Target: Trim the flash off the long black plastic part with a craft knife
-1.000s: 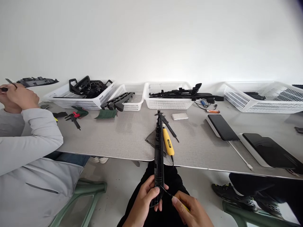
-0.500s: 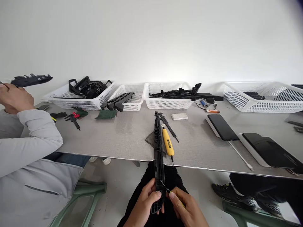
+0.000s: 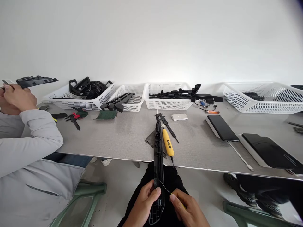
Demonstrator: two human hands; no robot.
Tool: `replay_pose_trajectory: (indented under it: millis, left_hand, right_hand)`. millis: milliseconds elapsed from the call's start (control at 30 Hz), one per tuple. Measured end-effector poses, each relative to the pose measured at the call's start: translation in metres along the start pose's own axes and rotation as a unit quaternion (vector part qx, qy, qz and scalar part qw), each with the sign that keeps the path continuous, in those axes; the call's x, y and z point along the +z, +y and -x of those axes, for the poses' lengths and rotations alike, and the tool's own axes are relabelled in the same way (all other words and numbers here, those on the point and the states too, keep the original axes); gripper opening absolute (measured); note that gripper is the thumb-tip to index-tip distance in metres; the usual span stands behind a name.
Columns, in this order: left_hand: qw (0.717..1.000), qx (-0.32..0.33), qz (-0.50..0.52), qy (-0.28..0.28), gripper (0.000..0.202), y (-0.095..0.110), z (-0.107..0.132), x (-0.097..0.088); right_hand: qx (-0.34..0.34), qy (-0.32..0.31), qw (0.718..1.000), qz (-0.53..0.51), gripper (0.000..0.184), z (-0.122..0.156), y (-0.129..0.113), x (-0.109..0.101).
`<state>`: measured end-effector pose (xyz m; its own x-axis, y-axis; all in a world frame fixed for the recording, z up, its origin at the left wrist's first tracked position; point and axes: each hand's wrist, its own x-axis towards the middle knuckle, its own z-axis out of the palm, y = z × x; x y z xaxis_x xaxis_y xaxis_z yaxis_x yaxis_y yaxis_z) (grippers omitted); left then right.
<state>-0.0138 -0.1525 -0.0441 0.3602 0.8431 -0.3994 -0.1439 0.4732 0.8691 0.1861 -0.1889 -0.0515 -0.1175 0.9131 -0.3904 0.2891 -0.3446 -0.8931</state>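
A long black plastic strip (image 3: pixel 158 154) runs from my lap up over the table edge, its far end resting on the grey table (image 3: pixel 113 138). My left hand (image 3: pixel 142 206) is closed round the strip's near end. My right hand (image 3: pixel 187 209) pinches a thin yellow-handled tool (image 3: pixel 174 197) whose dark tip touches the strip just beside my left thumb. A yellow-handled knife (image 3: pixel 168 145) lies on the table right of the strip, by a dark cloth (image 3: pixel 150 140) and a slim black part (image 3: pixel 168 126).
White baskets (image 3: pixel 168 102) with black plastic parts line the back of the table. Two phones (image 3: pixel 222 127) and a cable lie at right. A person in a grey sleeve (image 3: pixel 28 142) sits at left, holding a black part. Green stools stand below.
My hands and the strip's near end have shifted slightly down and toward me. The tool tip stays at the strip. The person at left has moved the held part a little.
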Motion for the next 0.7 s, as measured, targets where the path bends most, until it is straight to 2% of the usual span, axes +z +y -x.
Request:
replay_pose_trajectory:
  millis: [167, 300, 500, 567, 700]
  left_hand:
    - [1.0, -0.013, 0.002, 0.001, 0.061, -0.001, 0.003, -0.003]
    - [1.0, -0.013, -0.009, -0.009, 0.059, -0.002, 0.003, -0.003]
    - [0.998, -0.027, -0.016, -0.046, 0.051, 0.0, 0.005, -0.002]
    - [0.999, -0.027, -0.006, -0.037, 0.054, -0.005, 0.005, -0.004]
    - [0.999, -0.031, -0.02, 0.016, 0.064, -0.016, 0.003, -0.009]
  right_hand:
    - [0.002, 0.009, 1.0, 0.006, 0.072, -0.004, 0.008, -0.004]
    - [-0.022, -0.017, 1.0, 0.007, 0.069, -0.005, 0.005, -0.004]
    - [-0.022, 0.032, 0.999, 0.008, 0.07, -0.003, -0.003, 0.001]
    - [-0.023, 0.02, 0.999, 0.011, 0.071, -0.002, -0.001, 0.003]
    - [-0.027, -0.013, 0.999, 0.025, 0.073, 0.001, 0.003, 0.003]
